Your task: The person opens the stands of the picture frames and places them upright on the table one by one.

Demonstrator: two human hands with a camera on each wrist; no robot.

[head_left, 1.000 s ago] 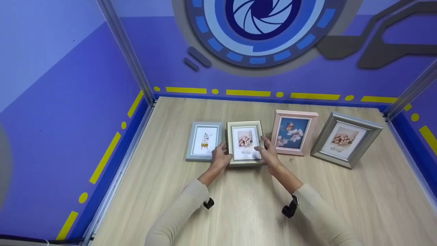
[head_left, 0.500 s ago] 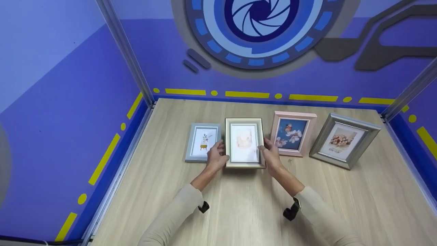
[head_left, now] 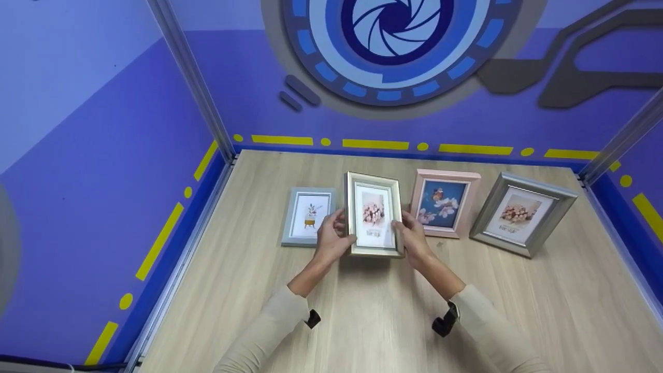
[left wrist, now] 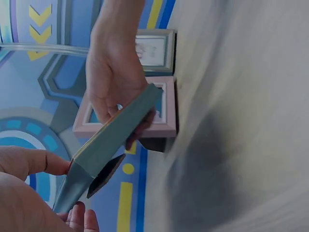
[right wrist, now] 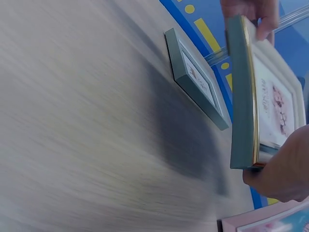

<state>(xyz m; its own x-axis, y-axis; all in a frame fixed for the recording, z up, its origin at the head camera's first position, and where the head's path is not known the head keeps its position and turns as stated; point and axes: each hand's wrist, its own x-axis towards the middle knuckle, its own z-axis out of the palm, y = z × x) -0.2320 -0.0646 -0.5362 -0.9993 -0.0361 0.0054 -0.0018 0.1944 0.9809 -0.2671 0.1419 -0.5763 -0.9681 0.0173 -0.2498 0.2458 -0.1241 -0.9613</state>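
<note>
Head view: the gold frame [head_left: 375, 213] hides some right fingers [head_left: 411, 219].

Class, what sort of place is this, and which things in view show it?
Probably a purpose-built booth rather than a home: printed blue-purple panels stand around a wood-grain tabletop, and a metal post runs up where two panels meet.

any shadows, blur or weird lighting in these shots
Head view: fairly even light, a soft shadow below the held picture frame; left wrist view: dimmer, with a broad, soft-edged shadow across the tabletop; right wrist view: also dim, wood grain smeared, shadow beside the blue-grey frame.
</note>
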